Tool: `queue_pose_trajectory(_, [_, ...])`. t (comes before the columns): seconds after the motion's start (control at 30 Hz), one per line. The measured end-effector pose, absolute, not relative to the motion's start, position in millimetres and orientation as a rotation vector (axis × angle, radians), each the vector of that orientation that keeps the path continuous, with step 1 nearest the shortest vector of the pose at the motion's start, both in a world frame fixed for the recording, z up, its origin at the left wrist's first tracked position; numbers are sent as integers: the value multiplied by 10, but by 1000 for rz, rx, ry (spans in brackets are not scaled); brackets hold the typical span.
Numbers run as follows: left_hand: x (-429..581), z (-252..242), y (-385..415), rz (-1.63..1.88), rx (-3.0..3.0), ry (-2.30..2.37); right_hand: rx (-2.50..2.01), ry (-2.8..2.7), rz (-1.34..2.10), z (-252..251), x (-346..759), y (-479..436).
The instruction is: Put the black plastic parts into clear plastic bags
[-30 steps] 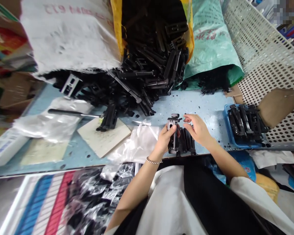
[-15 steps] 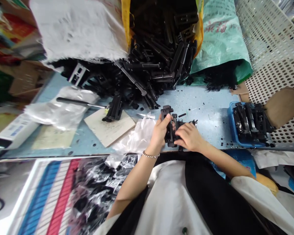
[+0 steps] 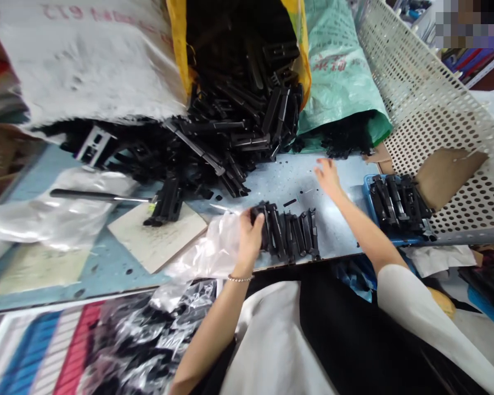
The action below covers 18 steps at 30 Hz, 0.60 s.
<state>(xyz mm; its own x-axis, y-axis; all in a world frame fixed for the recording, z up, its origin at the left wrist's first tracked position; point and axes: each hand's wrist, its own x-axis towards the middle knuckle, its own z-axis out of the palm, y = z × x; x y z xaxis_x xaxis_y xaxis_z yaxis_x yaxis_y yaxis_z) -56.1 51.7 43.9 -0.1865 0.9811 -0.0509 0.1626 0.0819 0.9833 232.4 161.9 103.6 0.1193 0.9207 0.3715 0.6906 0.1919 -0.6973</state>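
Observation:
My left hand [image 3: 250,235], with a beaded bracelet at the wrist, grips a black plastic part [image 3: 267,211] at the left end of a row. Several similar long, narrow black parts [image 3: 294,235] stand side by side to the right of that hand, close to the table's front edge. My right hand [image 3: 328,174] hovers over the blue table [image 3: 341,233] with its fingers stretched out and nothing in them. It is nearest to the mouth of a green woven bag [image 3: 340,71], where small black pieces [image 3: 348,140] spill out.
Black parts [image 3: 230,129] pour from a yellow-edged sack [image 3: 178,44] beside a white sack [image 3: 90,60]. A screwdriver [image 3: 86,195] and a black part lie across a pale board [image 3: 148,247]. At right, a blue basket [image 3: 368,189] holds black parts before a perforated panel [image 3: 440,104].
My right hand has left the black parts and moved up and away towards the green bag. My left hand has lowered its part to the row's left end. The camera view has shifted.

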Motion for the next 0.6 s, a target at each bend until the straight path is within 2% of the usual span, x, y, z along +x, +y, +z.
queue_pose_trajectory(0.13, [-331,228,340,1107,1211,1527,-1578,-1474,208,1136,2930,2257])
queue_pose_trajectory(0.3, [-292,182,307,1157,1145,1443,-1581,-1425,164,1052,3128,2244])
queue_pose_trajectory(0.5, [-328,571,271,1264,1232,1418,-1613,-1339,95,1024,2933,1426])
queue_pose_trajectory(0.6, [-144,884,304,1224,1131,1169,-1466,-1551,220,1126,2392,688])
